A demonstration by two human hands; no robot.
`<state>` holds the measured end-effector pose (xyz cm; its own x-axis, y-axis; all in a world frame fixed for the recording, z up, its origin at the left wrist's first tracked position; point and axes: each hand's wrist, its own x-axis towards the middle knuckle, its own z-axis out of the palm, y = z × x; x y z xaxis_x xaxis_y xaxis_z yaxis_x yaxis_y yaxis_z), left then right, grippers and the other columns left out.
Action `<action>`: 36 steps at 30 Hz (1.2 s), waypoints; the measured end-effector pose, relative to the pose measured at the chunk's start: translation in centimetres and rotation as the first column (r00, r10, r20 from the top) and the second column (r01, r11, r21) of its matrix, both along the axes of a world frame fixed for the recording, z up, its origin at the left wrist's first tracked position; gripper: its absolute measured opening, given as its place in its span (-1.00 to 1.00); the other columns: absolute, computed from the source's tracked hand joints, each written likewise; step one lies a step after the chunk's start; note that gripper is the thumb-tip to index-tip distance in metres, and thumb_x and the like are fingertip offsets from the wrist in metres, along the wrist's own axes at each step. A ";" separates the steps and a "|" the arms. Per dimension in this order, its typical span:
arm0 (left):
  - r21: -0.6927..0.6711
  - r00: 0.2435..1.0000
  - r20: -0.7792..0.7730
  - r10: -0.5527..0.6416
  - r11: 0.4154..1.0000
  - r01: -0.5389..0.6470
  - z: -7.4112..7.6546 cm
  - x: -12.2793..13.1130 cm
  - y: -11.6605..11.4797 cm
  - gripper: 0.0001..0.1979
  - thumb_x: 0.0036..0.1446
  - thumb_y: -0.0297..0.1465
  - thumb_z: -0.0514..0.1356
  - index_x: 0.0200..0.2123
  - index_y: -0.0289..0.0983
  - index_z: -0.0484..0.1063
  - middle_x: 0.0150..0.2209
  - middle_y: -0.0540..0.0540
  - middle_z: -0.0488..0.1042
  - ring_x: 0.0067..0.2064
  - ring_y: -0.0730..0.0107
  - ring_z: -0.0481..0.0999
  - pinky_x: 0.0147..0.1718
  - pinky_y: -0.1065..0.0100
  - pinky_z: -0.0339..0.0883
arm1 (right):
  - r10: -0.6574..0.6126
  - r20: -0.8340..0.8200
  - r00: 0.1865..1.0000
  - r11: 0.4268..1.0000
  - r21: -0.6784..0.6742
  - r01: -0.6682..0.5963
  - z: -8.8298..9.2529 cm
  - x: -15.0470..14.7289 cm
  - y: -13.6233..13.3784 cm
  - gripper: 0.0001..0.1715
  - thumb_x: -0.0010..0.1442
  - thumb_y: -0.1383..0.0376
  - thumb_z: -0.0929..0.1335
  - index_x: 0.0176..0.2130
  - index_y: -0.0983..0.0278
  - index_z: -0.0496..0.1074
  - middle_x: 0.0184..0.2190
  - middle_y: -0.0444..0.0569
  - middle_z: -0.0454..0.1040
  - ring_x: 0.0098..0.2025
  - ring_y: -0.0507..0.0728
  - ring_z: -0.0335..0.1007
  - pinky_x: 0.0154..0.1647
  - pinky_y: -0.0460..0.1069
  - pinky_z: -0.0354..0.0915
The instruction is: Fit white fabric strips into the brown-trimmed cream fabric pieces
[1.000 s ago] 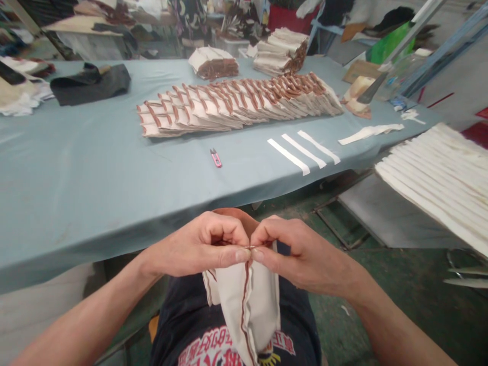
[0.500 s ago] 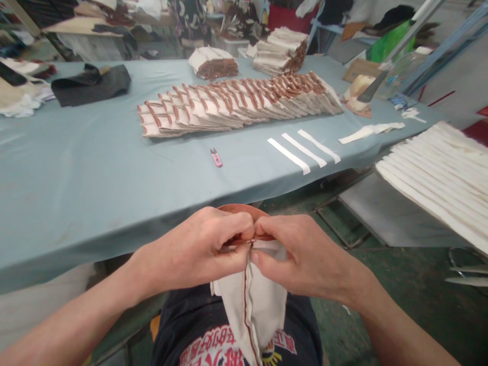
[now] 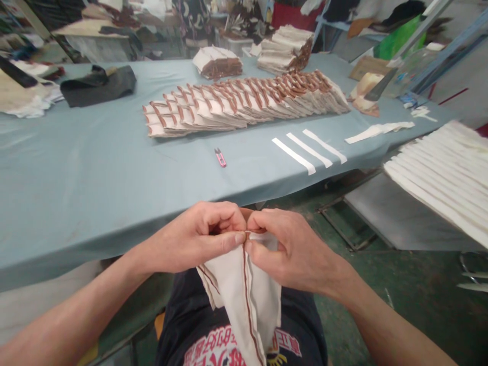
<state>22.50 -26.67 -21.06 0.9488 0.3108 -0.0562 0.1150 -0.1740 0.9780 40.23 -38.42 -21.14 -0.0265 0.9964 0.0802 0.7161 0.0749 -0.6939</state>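
Close to my body hangs a cream fabric piece [image 3: 232, 284] with a brown seam running down its middle and some brown material at its top edge. My left hand [image 3: 206, 236] pinches that top edge just left of the seam, thumb over the cloth. On the other side of the seam my right hand [image 3: 285, 246] grips the same edge between thumb and fingers. The two hands nearly touch at the seam's top. Most of the brown part is hidden behind my fingers.
Across the blue-covered table [image 3: 95, 183] lies a long overlapping row of cream and brown pieces [image 3: 244, 104]. Pink thread snips [image 3: 220, 157] and several white strips [image 3: 293, 156] lie nearer me. To the right, layered white fabric [image 3: 446, 173] rests on a stand.
The fabric has turned a little, showing more of its left side and less of the brown part on top. My left thumb has shifted up toward the seam's top. The camera view has moved slightly left.
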 end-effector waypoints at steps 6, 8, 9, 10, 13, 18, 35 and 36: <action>0.214 0.999 -0.008 -0.038 0.976 0.039 0.3 -0.5 0.4 -0.86 0.33 -0.44 0.15 -0.33 -0.30 0.39 -0.52 0.14 0.23 -0.51 0.58 0.16 -0.56 0.51 0.04 | 0.024 -0.044 0.999 0.998 -0.052 -0.026 0.0 0.0 0.4 -0.84 0.06 0.42 0.34 -0.48 0.24 0.27 -0.56 -0.22 0.33 -0.49 0.00 0.22 -0.38 -0.05 0.03; 0.386 0.999 -0.026 -0.039 0.921 0.046 0.9 -0.4 0.3 -0.89 0.27 -0.53 0.14 -0.35 -0.28 0.38 -0.55 0.16 0.22 -0.55 0.59 0.14 -0.58 0.49 0.00 | 0.018 -0.001 1.000 0.997 -0.076 -0.018 0.1 -0.1 0.5 -0.83 0.06 0.41 0.35 -0.49 0.24 0.27 -0.57 -0.21 0.35 -0.48 0.01 0.24 -0.38 -0.05 0.02; 0.463 0.999 -0.033 -0.043 0.885 0.053 1.2 -0.3 0.2 -0.87 0.23 -0.56 0.14 -0.36 -0.27 0.36 -0.56 0.16 0.20 -0.57 0.59 0.12 -0.58 0.47 -0.03 | 0.014 0.027 1.000 0.996 -0.088 -0.011 0.1 -0.1 0.6 -0.82 0.06 0.41 0.35 -0.50 0.24 0.26 -0.57 -0.20 0.36 -0.48 0.02 0.25 -0.39 -0.05 0.01; 0.530 0.998 -0.043 -0.047 0.846 0.063 1.5 -0.2 0.1 -0.86 0.20 -0.60 0.13 -0.37 -0.26 0.34 -0.57 0.17 0.19 -0.58 0.59 0.11 -0.58 0.45 -0.04 | 0.009 0.055 0.998 0.995 -0.100 -0.004 0.2 -0.2 0.7 -0.82 0.07 0.40 0.35 -0.51 0.24 0.27 -0.57 -0.19 0.37 -0.48 0.02 0.26 -0.39 -0.05 0.00; 0.644 0.993 -0.095 -0.068 0.757 0.113 2.4 0.2 0.1 -0.81 0.10 -0.65 0.11 -0.39 -0.24 0.26 -0.58 0.16 0.19 -0.59 0.57 0.13 -0.57 0.41 -0.05 | 0.003 0.105 0.994 0.991 -0.131 0.011 0.4 -0.5 0.9 -0.89 0.07 0.38 0.34 -0.47 0.23 0.35 -0.53 -0.15 0.47 -0.44 0.06 0.35 -0.39 -0.04 0.00; 0.661 0.979 -0.056 -0.196 0.728 0.183 2.3 0.3 0.5 -0.76 0.07 -0.69 0.06 -0.39 -0.21 0.19 -0.49 0.10 0.28 -0.52 0.53 0.20 -0.51 0.43 0.05 | 0.010 0.130 0.991 0.982 -0.190 0.015 0.7 -0.8 1.2 -0.91 0.06 0.39 0.33 -0.38 0.23 0.45 -0.49 -0.14 0.50 -0.40 0.09 0.40 -0.38 -0.03 0.00; 0.977 0.950 0.171 -0.262 0.166 -0.131 -3.0 -0.3 0.1 -0.80 0.42 -0.59 0.00 -0.23 -0.29 0.37 -0.45 -0.03 0.49 -0.47 0.36 0.44 -0.46 0.34 0.32 | -0.138 -0.424 0.895 0.943 -0.331 -0.011 -1.1 0.6 0.8 -0.85 0.01 0.22 0.24 -0.53 0.22 0.23 -0.60 -0.23 0.15 -0.53 -0.03 0.04 -0.56 -0.11 -0.01; 0.973 0.946 0.187 -0.263 0.183 -0.141 -3.2 -0.3 0.0 -0.81 0.41 -0.59 0.02 -0.22 -0.29 0.37 -0.44 -0.04 0.51 -0.46 0.36 0.46 -0.46 0.34 0.32 | -0.125 -0.400 0.908 0.956 -0.293 0.002 -1.3 0.6 0.6 -0.85 0.02 0.24 0.24 -0.53 0.23 0.23 -0.59 -0.22 0.18 -0.52 -0.02 0.07 -0.55 -0.11 0.01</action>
